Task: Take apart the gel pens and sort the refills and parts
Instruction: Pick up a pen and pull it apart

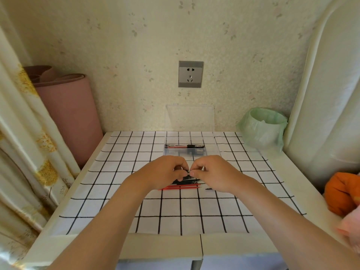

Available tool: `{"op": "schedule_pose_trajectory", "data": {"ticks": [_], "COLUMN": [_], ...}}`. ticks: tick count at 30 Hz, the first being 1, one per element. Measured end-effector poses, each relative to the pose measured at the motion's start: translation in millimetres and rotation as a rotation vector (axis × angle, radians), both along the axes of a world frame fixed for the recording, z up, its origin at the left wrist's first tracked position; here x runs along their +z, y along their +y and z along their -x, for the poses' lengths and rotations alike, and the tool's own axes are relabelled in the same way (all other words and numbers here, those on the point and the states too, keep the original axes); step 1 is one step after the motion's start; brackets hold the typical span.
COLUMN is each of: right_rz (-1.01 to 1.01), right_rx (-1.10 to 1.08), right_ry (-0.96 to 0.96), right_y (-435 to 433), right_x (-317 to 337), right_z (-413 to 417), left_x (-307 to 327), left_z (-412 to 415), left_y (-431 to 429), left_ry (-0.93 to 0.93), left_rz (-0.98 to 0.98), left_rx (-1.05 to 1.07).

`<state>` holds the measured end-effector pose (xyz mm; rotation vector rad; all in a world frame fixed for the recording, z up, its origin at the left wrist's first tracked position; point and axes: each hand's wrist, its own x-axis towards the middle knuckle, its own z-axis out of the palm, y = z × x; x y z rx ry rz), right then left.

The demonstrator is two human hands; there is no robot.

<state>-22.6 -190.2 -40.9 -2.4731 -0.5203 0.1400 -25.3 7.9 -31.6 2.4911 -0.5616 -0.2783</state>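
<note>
- Here, the left grip [165, 172] and the right grip [212, 172] are meeting above the middle of the bench [155, 246]. Each is pinching, fingers curled, one end of a dark gel pen [187, 171], and the fingers are hiding most of it.
- Just under the grips, black refills [187, 181] are lying side by side on the checked cloth [175, 211], with red refills [179, 187] lying right beside them on the near side. The left grip is covering their left ends.
- A small dark part [208, 189] is lying on the cloth at the heel of the right grip, close to the refill tips.
- Toward the far edge, a clear box [185, 154] is sitting open and holding whole pens [185, 146]. Its lid [190, 117] is standing upright behind it, at the wall.
- At the far right corner, a bin [263, 127] lined with a green bag is standing.
- Off the far left corner, a pink rolled mat [68, 114] is standing beside a curtain [19, 133]. Off the right edge, an orange cloth [341, 191] is lying.
</note>
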Motion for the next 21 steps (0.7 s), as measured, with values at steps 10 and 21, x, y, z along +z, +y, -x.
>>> {"op": "schedule_pose_trajectory", "data": {"ticks": [10, 21], "right_rz": [0.331, 0.327], "right_rx": [-0.056, -0.019], "right_ry": [0.12, 0.13], "right_y": [-36.0, -27.2], "right_x": [6.9, -1.0], "right_z": [-13.5, -7.0], "left_x": [-2.6, -3.9], "left_z": [-2.8, -1.8], "left_y": [5.8, 2.9], "left_ry": [0.008, 0.02], "left_rz": [-0.048, -0.08], "left_rx": [0.062, 0.038]}}
